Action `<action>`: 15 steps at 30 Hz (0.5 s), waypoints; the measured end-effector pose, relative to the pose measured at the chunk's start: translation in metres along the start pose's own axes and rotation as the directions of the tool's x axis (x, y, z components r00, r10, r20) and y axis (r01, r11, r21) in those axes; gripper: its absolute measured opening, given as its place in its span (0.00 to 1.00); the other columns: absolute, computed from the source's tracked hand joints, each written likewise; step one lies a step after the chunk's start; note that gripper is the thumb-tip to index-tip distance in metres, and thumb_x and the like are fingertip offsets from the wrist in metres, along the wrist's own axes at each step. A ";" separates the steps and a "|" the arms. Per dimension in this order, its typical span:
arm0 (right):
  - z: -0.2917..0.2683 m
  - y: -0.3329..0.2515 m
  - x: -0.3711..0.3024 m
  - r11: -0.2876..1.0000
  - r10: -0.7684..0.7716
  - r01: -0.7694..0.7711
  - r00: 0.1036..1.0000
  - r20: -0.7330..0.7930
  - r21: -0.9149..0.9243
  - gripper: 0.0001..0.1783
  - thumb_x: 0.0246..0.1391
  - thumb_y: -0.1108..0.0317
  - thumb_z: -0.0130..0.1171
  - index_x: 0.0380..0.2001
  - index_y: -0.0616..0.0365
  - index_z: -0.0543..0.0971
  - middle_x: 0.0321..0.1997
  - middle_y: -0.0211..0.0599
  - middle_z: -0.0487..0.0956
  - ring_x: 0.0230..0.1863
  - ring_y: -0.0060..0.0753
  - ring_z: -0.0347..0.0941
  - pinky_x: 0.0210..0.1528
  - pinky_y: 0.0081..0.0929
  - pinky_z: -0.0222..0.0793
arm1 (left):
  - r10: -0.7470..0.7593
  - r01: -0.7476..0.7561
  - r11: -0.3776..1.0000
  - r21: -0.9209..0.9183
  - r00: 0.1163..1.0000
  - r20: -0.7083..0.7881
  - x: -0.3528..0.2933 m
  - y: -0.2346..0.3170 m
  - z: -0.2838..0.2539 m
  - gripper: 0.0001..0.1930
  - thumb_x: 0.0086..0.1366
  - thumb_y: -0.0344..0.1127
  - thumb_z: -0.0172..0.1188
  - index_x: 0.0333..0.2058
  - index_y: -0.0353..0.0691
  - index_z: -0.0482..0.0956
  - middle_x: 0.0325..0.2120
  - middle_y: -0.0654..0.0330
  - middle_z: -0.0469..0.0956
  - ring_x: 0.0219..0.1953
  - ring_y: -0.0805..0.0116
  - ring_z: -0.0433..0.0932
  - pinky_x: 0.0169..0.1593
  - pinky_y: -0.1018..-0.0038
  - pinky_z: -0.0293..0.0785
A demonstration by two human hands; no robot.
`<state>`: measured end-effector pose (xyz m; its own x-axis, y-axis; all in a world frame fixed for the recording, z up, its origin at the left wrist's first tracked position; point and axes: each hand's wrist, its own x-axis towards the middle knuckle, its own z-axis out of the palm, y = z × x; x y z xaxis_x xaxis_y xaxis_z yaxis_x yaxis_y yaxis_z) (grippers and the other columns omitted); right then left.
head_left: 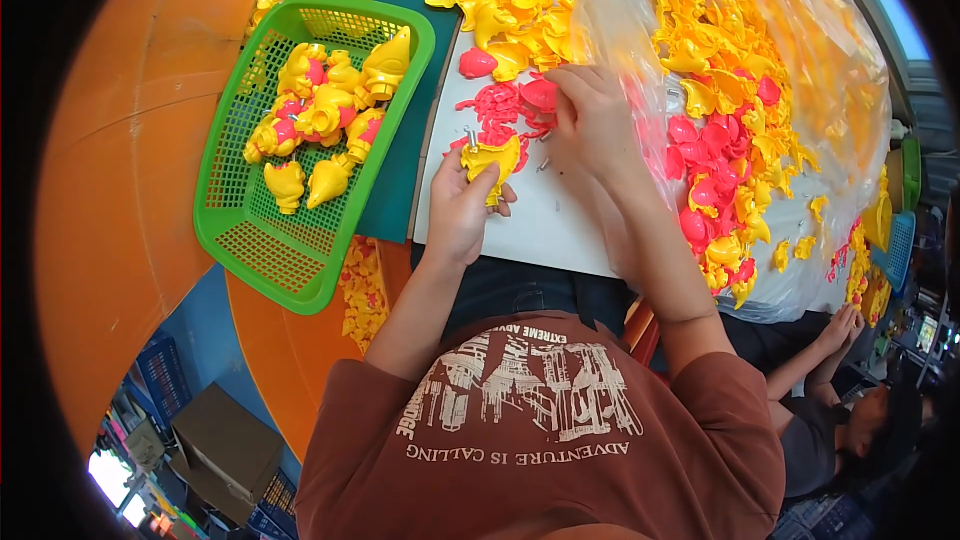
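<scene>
- Orange tabletop (130, 140), smooth and marked with pale lines, curves down the left side of the room.
- White board (570, 220), flat and smooth, lies under the hands, beside a dark green mat (395, 185).
- Clear plastic sheeting (800, 70), thin and wrinkled, spreads over heaps of glossy yellow shells (700, 35) on the right.
- Green basket (270, 255), rigid mesh, stands tilted in view to the left, holding rounded yellow pieces with pink patches (325, 110).
- Another person (805, 445) sits at the right edge, both hands near similar parts.
- Right hand (595, 120): fingers curled down beside the pink parts; whether they grip or touch one I cannot tell.
- Left hand (462, 205): thumb and fingers clamped on a yellow half-shell, just above the board's near left part.
- Pink parts (495, 105), some domed, some thin and branching, lie loosely beyond the left hand.
- Yellow half-shell (490, 162), shiny, curved, with an uneven edge.
- Metal cylinder (472, 138), small and silvery, stands up at the half-shell's left end.
</scene>
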<state>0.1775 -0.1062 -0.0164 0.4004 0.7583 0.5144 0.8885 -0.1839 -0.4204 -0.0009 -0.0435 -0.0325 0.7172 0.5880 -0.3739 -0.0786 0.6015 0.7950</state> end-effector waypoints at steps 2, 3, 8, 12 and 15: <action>-0.007 -0.001 0.011 0.997 -0.046 0.051 0.994 0.098 -0.057 0.11 0.42 0.77 0.58 0.33 0.59 0.80 0.39 0.38 0.79 0.43 0.43 0.72 0.44 0.31 0.69 | -0.018 0.015 0.999 -0.034 0.996 -0.084 0.003 0.002 -0.002 0.12 0.63 0.27 0.51 0.44 0.33 0.64 0.35 0.55 0.75 0.25 0.70 0.77 0.23 0.79 0.71; -0.008 -0.003 0.015 0.991 -0.064 0.088 0.973 0.222 -0.098 0.11 0.42 0.76 0.58 0.33 0.59 0.80 0.39 0.37 0.79 0.44 0.42 0.71 0.45 0.31 0.69 | -0.012 0.010 1.000 -0.029 0.995 -0.099 0.004 0.005 -0.003 0.11 0.63 0.27 0.51 0.44 0.34 0.64 0.35 0.54 0.75 0.26 0.69 0.77 0.24 0.79 0.72; 0.005 0.005 0.010 0.934 -0.110 0.231 0.911 0.397 -0.272 0.09 0.43 0.71 0.59 0.31 0.57 0.80 0.38 0.36 0.79 0.45 0.40 0.71 0.47 0.33 0.67 | 0.041 -0.045 0.999 -0.030 0.990 -0.131 0.007 0.006 -0.002 0.11 0.62 0.27 0.52 0.43 0.34 0.64 0.35 0.54 0.75 0.27 0.68 0.78 0.25 0.79 0.73; -0.002 0.006 0.007 0.998 -0.037 0.055 0.936 0.351 -0.042 0.08 0.45 0.71 0.61 0.31 0.60 0.81 0.40 0.38 0.78 0.47 0.39 0.71 0.50 0.31 0.65 | 0.073 -0.078 0.995 -0.055 0.993 -0.088 0.008 0.009 0.000 0.13 0.67 0.35 0.49 0.46 0.36 0.65 0.35 0.56 0.75 0.28 0.68 0.78 0.28 0.75 0.74; -0.019 -0.022 0.004 0.926 0.032 -0.131 0.962 0.271 0.355 0.08 0.47 0.72 0.61 0.33 0.62 0.81 0.42 0.40 0.77 0.47 0.36 0.71 0.51 0.29 0.64 | 0.030 -0.014 0.933 -0.359 0.999 0.039 0.010 0.008 -0.005 0.19 0.71 0.47 0.38 0.50 0.39 0.65 0.39 0.57 0.74 0.36 0.68 0.76 0.36 0.71 0.74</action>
<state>0.1642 -0.1116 0.0092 0.3530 0.8930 0.2791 0.6908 -0.0476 -0.7215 0.0023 -0.0298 -0.0319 0.7410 0.5843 -0.3309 -0.3320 0.7471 0.5758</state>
